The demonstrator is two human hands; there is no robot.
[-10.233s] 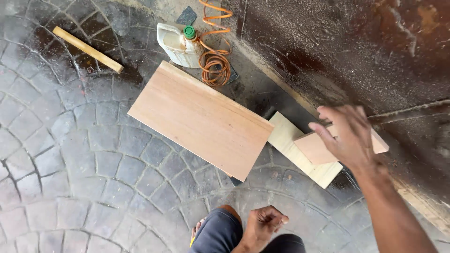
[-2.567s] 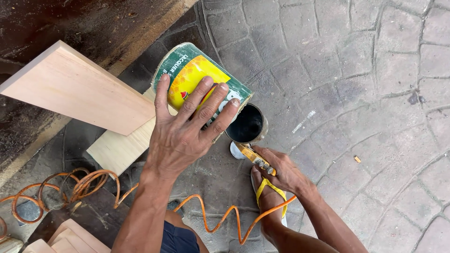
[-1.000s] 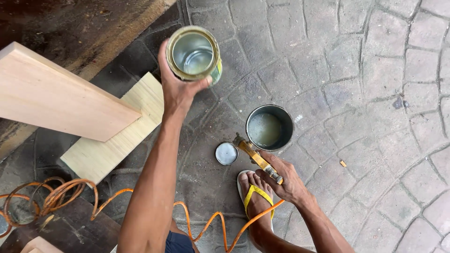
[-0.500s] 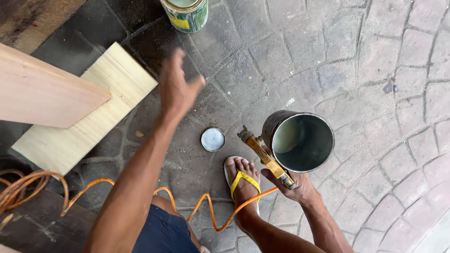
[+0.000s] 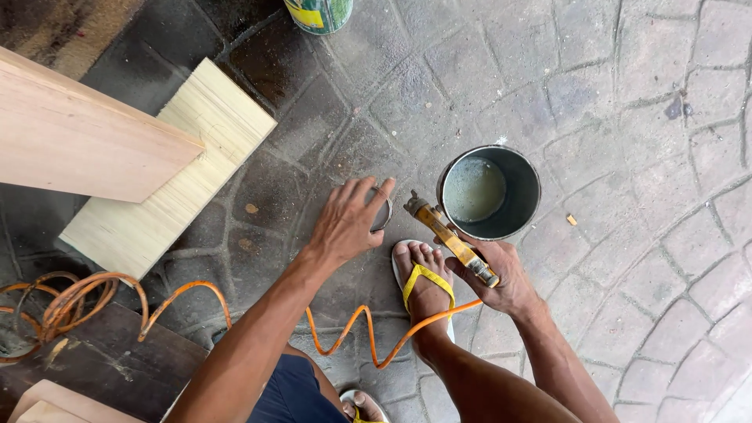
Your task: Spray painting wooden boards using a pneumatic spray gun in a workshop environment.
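Note:
My left hand [image 5: 345, 223] reaches down to the paving and covers a round metal lid [image 5: 383, 210], fingers curled on its edge. My right hand [image 5: 501, 274] grips a spray gun [image 5: 450, 239] by its yellow-brown handle, with an orange coiled air hose [image 5: 368, 333] running from it. The gun's open metal cup [image 5: 489, 192] stands tilted beside the hand, with pale liquid inside. A paint can with a green and yellow label [image 5: 319, 13] stands on the ground at the top edge.
A long wooden board [image 5: 78, 133] lies over a pale plank [image 5: 168, 172] at the left. More hose coils [image 5: 55, 301] lie at the lower left. My foot in a yellow sandal [image 5: 423, 286] rests between my hands. Stone paving [image 5: 627, 117] surrounds everything.
My left hand set the paint can down at the far side, then came back down onto the round lid. The right hand keeps holding the spray gun; the view shifted.

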